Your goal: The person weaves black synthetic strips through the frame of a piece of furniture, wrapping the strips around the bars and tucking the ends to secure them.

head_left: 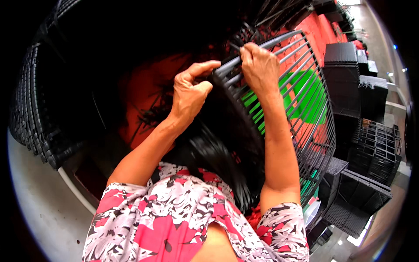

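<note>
A dark grey slatted frame stands tilted in front of me, its parallel bars running down to the right. My right hand is closed over its thick top bar, fingers curled in; any strip inside the grip is hidden. At the bar's left end is my left hand. Its index finger reaches to the frame's corner, with the thumb apart below and the other fingers bent. I see nothing held between them, though the background there is very dark. Below the hands, a bundle of loose black strips hangs near my lap.
Behind the bars lie a bright green object and a red-orange sheet. Stacked black woven pieces and black baskets stand at right. Another stack of ridged black pieces rises at left, over grey floor.
</note>
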The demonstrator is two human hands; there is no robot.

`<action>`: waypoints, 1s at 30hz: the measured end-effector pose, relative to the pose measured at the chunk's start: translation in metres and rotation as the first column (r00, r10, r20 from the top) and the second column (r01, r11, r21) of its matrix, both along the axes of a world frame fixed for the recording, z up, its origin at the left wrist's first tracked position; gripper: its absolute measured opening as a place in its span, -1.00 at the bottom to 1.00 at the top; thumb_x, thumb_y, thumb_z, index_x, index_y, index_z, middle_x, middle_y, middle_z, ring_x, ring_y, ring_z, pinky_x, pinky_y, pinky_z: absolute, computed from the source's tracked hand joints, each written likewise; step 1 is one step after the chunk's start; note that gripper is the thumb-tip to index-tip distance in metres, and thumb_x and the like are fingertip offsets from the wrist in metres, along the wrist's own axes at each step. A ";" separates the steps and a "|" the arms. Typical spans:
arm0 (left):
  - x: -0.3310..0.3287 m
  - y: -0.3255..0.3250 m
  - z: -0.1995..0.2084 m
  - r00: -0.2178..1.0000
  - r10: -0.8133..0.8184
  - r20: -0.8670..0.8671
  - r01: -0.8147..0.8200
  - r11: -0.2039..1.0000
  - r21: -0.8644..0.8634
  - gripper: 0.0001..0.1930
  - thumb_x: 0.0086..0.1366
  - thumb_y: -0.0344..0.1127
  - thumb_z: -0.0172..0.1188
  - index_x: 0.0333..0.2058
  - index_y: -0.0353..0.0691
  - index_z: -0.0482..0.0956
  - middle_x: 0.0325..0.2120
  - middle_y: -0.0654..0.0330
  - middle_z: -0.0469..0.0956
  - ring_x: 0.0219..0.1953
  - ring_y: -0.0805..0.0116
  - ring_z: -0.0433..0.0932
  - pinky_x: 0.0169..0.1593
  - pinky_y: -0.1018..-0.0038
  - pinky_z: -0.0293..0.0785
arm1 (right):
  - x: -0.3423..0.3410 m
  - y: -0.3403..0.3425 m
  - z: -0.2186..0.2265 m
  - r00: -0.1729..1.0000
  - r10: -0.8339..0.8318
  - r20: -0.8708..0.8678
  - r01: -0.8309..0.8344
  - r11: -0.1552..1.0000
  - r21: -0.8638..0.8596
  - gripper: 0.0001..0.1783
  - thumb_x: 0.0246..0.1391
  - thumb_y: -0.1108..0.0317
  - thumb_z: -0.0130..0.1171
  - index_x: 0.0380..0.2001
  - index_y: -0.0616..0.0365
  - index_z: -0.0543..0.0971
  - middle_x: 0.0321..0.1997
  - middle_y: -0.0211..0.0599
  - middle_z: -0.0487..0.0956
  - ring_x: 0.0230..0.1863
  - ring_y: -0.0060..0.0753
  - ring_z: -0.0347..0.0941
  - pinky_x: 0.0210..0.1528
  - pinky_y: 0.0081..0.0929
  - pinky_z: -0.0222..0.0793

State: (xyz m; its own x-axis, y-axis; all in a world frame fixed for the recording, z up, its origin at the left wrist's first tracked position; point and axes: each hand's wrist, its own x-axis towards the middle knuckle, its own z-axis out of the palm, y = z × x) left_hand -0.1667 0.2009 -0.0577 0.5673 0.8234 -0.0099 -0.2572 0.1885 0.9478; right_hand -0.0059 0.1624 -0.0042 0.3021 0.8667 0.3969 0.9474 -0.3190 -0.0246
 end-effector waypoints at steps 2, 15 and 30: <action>0.001 0.013 0.003 0.994 -0.093 0.061 0.097 0.992 -0.074 -0.59 -0.07 -0.56 -0.07 -0.21 -0.22 0.59 -0.49 0.38 0.51 -0.53 0.69 0.31 -0.44 0.72 0.22 | -0.008 -0.004 0.014 0.971 -0.079 -0.224 0.087 0.996 0.027 -0.73 0.03 0.22 0.00 -0.59 0.15 0.52 -0.59 -0.06 0.52 -0.47 0.00 0.49 -0.38 -0.15 0.40; 0.047 0.060 0.007 0.871 -0.492 0.016 0.491 0.866 -0.099 -0.71 0.00 -0.39 0.24 -0.24 -0.30 0.53 -0.55 0.30 0.51 -0.59 0.69 0.37 -0.56 0.73 0.24 | 0.003 -0.002 0.086 0.748 -0.246 -0.616 0.112 0.962 -0.248 -0.82 -0.13 0.32 0.23 -0.55 0.25 0.60 -0.68 -0.42 0.49 -0.63 -0.63 0.38 -0.57 -0.60 0.27; 0.061 0.051 0.019 0.930 -0.368 -0.017 0.351 0.873 0.338 -0.60 -0.05 -0.56 0.02 -0.14 -0.36 0.49 -0.34 0.19 0.52 -0.29 0.50 0.50 -0.16 0.60 0.43 | 0.055 0.063 0.073 0.503 0.844 -0.187 -0.676 0.249 -0.694 -0.66 -0.61 0.36 0.13 -0.95 0.14 0.14 -0.92 -0.24 0.08 -0.79 -0.17 0.02 -0.69 -0.35 -0.08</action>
